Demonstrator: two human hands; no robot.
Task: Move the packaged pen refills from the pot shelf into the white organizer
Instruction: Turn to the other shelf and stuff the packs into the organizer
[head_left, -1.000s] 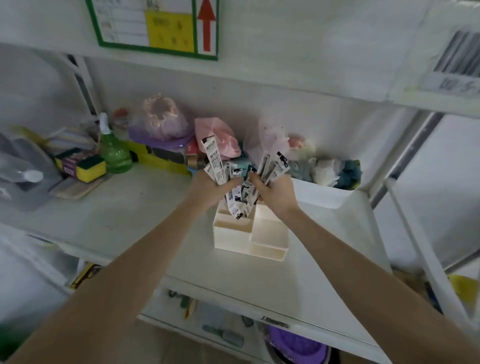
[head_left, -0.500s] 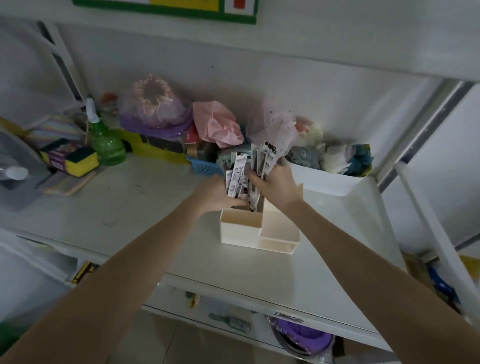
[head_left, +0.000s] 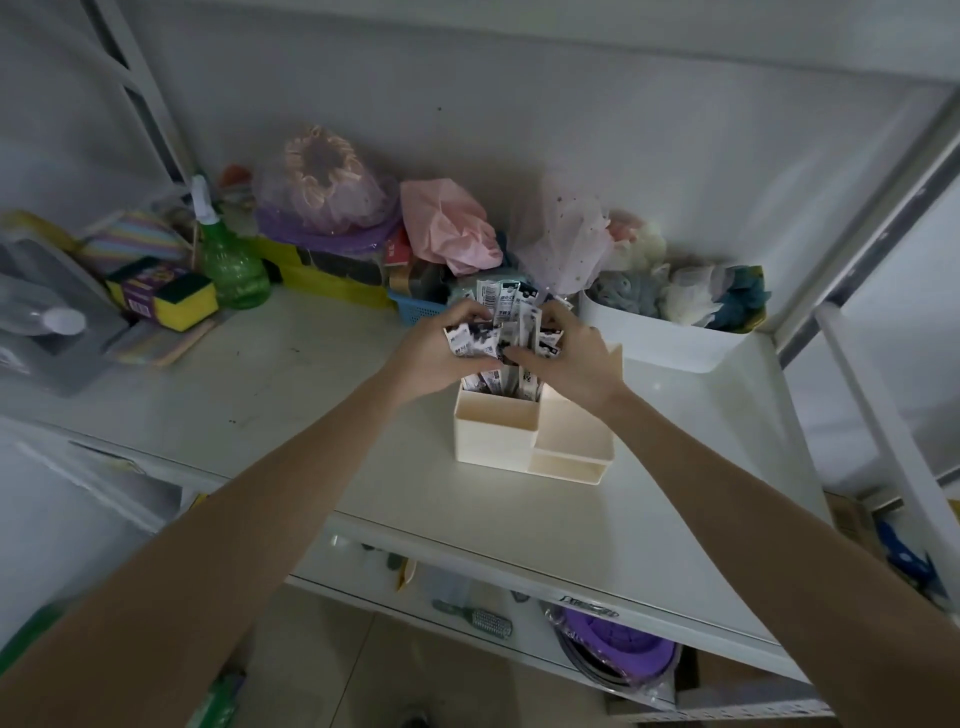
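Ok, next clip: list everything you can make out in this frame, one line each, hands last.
refills: one bunch, black-and-white packs, lower ends in the organizer's tall back compartment
organizer: one, cream-white, middle of the shelf
shelf: one, white
spray bottle: one, green, back left
sponge: one, yellow and green, beside the bottle
bin: one, white, back right, holds puffs
blue basket: one, behind the hands
pink bag: one, at the back wall
hairbrush: one, grey, lower shelf
left hand: gripping the refills
right hand: gripping the refills
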